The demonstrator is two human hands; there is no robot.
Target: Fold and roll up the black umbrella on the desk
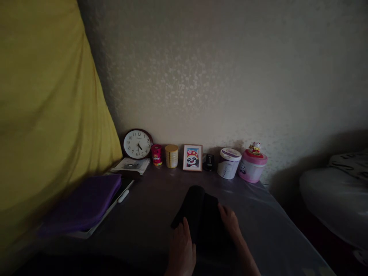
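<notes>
A black folded cloth (198,212) lies on the dark table (149,214) in front of me. My left hand (181,247) rests flat at its near left edge, fingers stretched out on the cloth. At the cloth's right side, my right hand (230,222) lies with its fingers on the fabric; whether they pinch it is too dark to tell.
Along the wall stand a round clock (137,143), a red tin (156,154), a yellow tin (171,156), a framed panda picture (192,157), a white tub (229,163) and a pink tub (252,165). A purple cushion (83,205) lies left, beside a yellow curtain (43,107).
</notes>
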